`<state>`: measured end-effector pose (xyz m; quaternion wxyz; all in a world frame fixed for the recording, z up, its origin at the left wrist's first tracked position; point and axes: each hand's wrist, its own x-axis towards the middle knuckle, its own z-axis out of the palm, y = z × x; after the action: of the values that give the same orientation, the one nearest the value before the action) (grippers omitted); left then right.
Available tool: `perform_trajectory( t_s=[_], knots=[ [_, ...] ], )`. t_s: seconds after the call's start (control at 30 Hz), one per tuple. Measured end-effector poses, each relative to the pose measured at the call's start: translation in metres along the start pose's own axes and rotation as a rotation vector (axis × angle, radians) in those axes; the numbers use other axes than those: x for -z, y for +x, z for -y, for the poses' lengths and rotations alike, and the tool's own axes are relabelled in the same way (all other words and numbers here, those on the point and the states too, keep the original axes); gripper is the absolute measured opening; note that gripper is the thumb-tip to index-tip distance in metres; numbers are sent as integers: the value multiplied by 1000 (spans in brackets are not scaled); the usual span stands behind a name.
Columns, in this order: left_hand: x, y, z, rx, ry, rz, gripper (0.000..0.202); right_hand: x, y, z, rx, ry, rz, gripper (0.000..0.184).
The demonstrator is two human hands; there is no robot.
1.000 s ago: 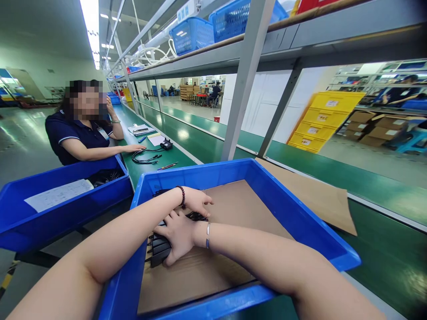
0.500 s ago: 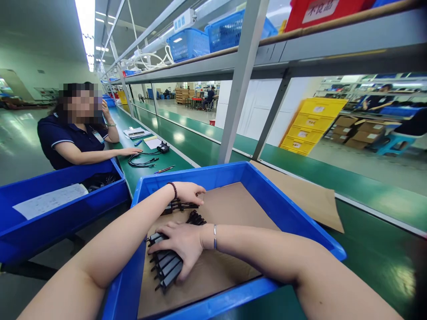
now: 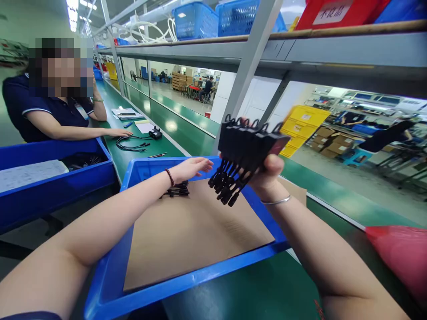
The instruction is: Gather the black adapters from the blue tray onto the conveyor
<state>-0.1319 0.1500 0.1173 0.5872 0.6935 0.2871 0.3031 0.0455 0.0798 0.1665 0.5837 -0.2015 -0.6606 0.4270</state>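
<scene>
My right hand is raised above the blue bin, closed around a stack of several black plug-like parts with short cables hanging down. My left hand hovers over the bin's far end, fingers stretched out and holding nothing. Just below that hand one more black part lies on the brown cardboard sheet that lines the bin.
A co-worker in a dark polo sits at the left, one hand on the green conveyor table. A black cable, a charger and papers lie there. Another blue bin stands at left. A red bag lies at right.
My right hand has lifted the stack of black parts out of the bin and up to the right. My left hand has let go of the remaining part and opened.
</scene>
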Motion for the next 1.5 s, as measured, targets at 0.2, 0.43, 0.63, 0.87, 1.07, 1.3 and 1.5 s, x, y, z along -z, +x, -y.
perform_trajectory(
  t_s=[0.2, 0.43, 0.63, 0.87, 1.07, 1.3, 1.5],
  knots=[
    [-40, -14, -5, -84, -322, 29, 41, 6, -11, -13, -3, 164, -235, 66],
    [-46, -8, -3, -141, -48, -52, 28, 17, -23, -26, -96, 9, -314, 78],
    [-43, -9, -7, -116, -59, -88, 22, 15, -23, -22, -97, -182, -313, 86],
    [-37, -10, -8, -48, -137, -13, 14, 9, -21, -14, -42, -23, -335, 75],
    [-36, -9, -4, 16, -132, 14, 12, 13, -23, -14, -109, 73, -371, 70],
    [-35, -8, 1, 73, -78, 114, 21, 2, -19, 1, -70, 42, -410, 70],
    [-38, -10, 2, 97, -47, 147, 27, -3, -18, 5, -7, 41, -444, 63]
  ],
)
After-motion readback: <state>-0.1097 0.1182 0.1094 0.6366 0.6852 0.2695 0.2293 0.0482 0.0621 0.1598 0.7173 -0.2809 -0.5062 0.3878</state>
